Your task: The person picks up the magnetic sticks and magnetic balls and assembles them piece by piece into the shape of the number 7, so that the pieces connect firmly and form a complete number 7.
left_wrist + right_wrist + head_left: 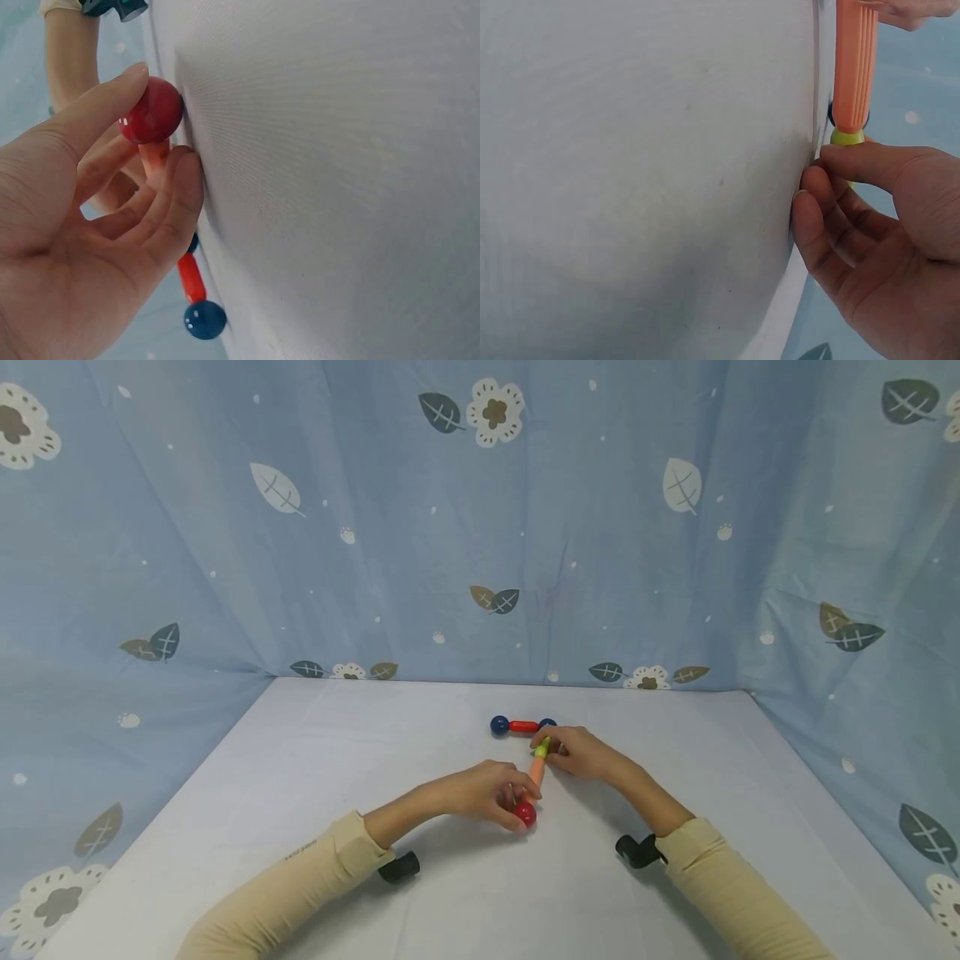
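On the white table lies an orange ribbed rod with a shiny red ball at its near end and a yellow-green rod at its far end. My left hand grips the red ball, thumb on the ball and curled fingers around the orange rod's near end. With thumb and fingers my right hand pinches the yellow-green rod, whose far end is hidden by the fingers. Behind the right hand is a red rod between two dark blue balls.
One dark blue ball shows fully; the other is partly covered by the right hand. Black wrist-worn devices hang under the left sleeve and right sleeve. A blue patterned curtain stands behind the table.
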Demonstrator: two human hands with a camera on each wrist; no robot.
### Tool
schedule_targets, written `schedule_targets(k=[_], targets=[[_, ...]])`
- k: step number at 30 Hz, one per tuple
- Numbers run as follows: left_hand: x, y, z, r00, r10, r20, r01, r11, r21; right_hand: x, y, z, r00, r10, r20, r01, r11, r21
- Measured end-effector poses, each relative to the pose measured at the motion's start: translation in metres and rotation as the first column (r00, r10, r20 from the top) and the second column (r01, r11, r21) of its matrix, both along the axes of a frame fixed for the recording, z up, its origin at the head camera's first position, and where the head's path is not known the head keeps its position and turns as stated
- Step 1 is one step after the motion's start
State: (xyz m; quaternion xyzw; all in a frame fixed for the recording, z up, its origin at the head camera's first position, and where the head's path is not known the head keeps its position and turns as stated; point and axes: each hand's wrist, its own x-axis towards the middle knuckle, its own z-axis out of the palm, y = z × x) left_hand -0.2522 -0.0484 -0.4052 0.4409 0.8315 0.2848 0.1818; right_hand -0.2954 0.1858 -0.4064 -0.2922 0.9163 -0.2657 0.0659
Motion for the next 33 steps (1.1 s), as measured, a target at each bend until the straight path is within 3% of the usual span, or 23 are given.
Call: schedule_targets(k=[23, 33], targets=[[0.001, -0.001, 0.004, 1.0, -0.02, 0.007, 0.02, 1.0, 0.003, -0.002, 0.004, -0.004, 1.0, -0.018, 0.017, 0.018, 1.0, 0.001], [-0.001, -0.016, 0.004, 0.997, 0.053, 0.049, -0.052, 0.999, -0.016, 0.004, 0.012, -0.003, 0.999, -0.046, 0.017, 0.046, 0.999, -0.006]])
